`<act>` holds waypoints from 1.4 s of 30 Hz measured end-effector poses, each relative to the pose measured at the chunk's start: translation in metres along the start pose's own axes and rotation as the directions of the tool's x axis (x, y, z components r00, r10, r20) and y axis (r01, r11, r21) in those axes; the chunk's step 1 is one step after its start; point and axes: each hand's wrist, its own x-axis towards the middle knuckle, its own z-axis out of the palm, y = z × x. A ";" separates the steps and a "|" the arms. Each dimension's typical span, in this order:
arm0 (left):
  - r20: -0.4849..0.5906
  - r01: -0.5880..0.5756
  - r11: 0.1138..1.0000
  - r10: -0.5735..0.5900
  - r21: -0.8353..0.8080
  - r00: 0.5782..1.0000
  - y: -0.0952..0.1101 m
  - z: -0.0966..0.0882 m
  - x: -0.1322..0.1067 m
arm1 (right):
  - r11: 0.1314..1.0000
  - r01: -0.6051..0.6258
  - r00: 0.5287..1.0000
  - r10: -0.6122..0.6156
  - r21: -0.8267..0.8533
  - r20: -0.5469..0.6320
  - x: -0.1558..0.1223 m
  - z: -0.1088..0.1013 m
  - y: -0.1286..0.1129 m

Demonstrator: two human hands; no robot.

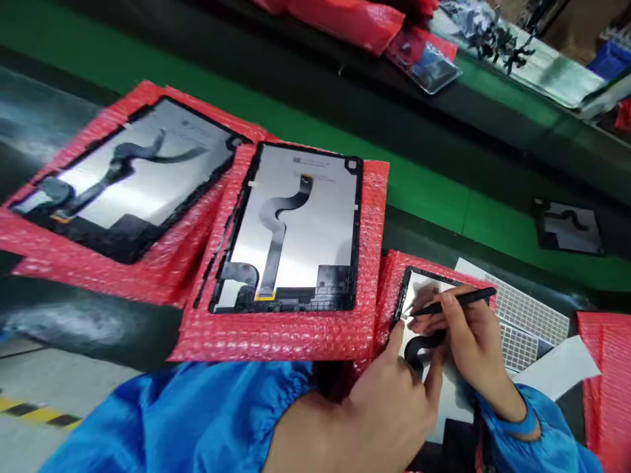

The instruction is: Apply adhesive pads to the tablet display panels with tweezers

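My right hand (470, 335) grips slim black tweezers (466, 298) between thumb and fingers. Their tip points down at the left edge of a tablet screen panel (446, 420), near a small white tab. With its index finger stretched onto that same edge, my left hand (389, 407) lies over the panel, thumb apart, the other fingers partly hidden. A black flex cable (419, 348) runs across the panel's silver back, partly covered by my hands. Under the panel is red bubble wrap (389, 279).
Left of my hands, two more screen panels, one in the middle (315, 230) and one farther left (152, 177), lie on red bubble bags. Sticker sheets (532, 309) and white paper (562, 368) lie right. Another panel (569, 226) sits on the green strip (434, 203). A shelf (493, 118) runs behind.
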 end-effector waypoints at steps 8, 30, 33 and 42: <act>0.010 0.038 0.999 -0.038 0.033 0.999 0.005 0.019 0.004 | 0.999 -0.006 1.000 0.006 -0.047 -0.007 0.000 0.000 0.004; 0.052 -0.010 0.998 0.006 0.068 0.999 -0.022 -0.020 0.004 | 0.998 -0.040 0.999 0.040 -0.051 0.001 0.004 0.003 0.001; 0.041 -0.063 0.998 0.064 -0.024 0.997 -0.025 -0.028 0.006 | 0.997 -0.014 0.999 0.017 0.071 -0.042 0.001 -0.004 -0.002; 0.250 0.485 0.858 -0.438 -0.168 0.863 -0.012 -0.028 -0.021 | 0.986 0.158 0.941 -0.135 0.051 -0.312 -0.048 -0.061 0.025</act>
